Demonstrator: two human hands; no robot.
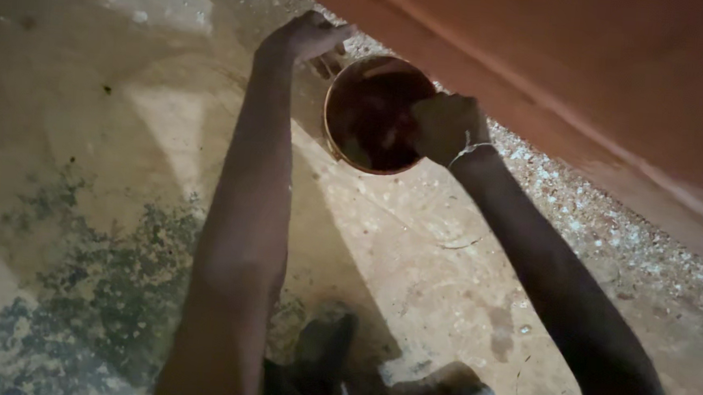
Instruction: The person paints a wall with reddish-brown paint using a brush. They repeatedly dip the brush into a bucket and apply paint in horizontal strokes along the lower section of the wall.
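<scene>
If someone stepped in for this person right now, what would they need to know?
Left hand: up by the far rim of the round tin, touching or nearly touching it.
Right hand: closed, at the tin's right rim, over its opening; what it grips is hidden.
The tin holds something dark reddish and sits beside a large orange-red surface, above a speckled concrete floor.
How far the work has got cannot be told.

- There is a single view, from a camera worn on the person's head, looking steeply down along both outstretched arms.
- It faces the speckled concrete floor (123, 208), with the person's feet at the bottom edge.
- It sits close: the arms fill the middle, reaching to a round tin (373, 113).
- A slanted orange-brown wall (587, 74) crosses the upper right corner.
</scene>
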